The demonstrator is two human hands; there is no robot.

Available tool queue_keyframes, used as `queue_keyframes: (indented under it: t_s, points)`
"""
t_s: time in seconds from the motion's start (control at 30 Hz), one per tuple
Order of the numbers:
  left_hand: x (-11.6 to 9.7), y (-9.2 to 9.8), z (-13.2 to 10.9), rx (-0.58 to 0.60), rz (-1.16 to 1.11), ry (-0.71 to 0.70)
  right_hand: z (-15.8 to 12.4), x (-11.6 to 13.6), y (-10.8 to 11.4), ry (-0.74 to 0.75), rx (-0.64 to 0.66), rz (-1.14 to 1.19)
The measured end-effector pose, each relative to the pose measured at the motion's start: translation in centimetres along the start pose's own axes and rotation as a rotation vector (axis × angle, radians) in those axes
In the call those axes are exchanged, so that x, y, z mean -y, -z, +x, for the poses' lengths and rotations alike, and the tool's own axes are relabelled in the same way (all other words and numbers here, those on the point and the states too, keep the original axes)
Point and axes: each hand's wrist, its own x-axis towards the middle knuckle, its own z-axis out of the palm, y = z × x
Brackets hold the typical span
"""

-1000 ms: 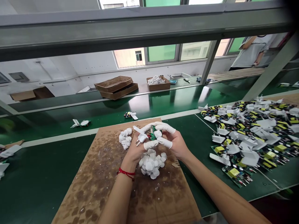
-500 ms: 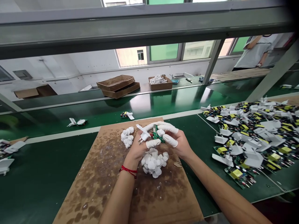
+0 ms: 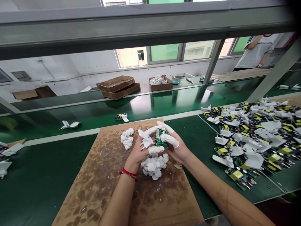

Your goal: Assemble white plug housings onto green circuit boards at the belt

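Observation:
Both my hands wear white finger cots and meet above a stained cardboard sheet (image 3: 94, 185). My left hand (image 3: 139, 152) is closed around a green circuit board (image 3: 164, 144), its thumb at the lower edge. A white plug piece with two metal pins (image 3: 146, 140) is by the board's left side, over my left palm. My right hand (image 3: 177, 146) grips the board's right side, fingers behind and thumb across its face. A small white piece shows at that thumb tip, partly covered. Just below lies a pile of white soft-looking pieces (image 3: 154, 166); a smaller pile (image 3: 127, 138) sits to the left.
Many circuit boards with white plug pieces (image 3: 254, 138) crowd the right. Two more assemblies (image 3: 121, 117) (image 3: 70, 125) lie on the green belt (image 3: 150, 108). Behind stand cardboard trays (image 3: 117, 88) and a box of white pieces (image 3: 161, 84). A metal beam (image 3: 141, 31) crosses overhead. Someone stands far right.
The board has turned to show more of its face, and the plug piece has tilted with it. My right thumb has moved over the small white piece. Assemblies on the belt have shifted left.

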Motion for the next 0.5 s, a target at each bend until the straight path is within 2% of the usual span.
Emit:
queue_keyframes:
  t_s: [0.13,0.23,0.37,0.5]
  points:
    - [0.8,0.8,-0.1,-0.015,-0.032,0.035,0.0,-0.2,-0.1,0.063,0.013,-0.012]
    - [1.0,1.2,0.0,0.020,-0.048,0.036,0.2,-0.4,-0.1,0.113,0.029,-0.022]
    - [0.7,1.1,0.2,0.092,-0.035,0.038,0.3,-0.4,0.0,0.120,0.047,-0.027]
    - [0.2,0.9,0.1,0.094,-0.029,0.049,0.2,-0.5,0.1,0.134,0.044,-0.025]
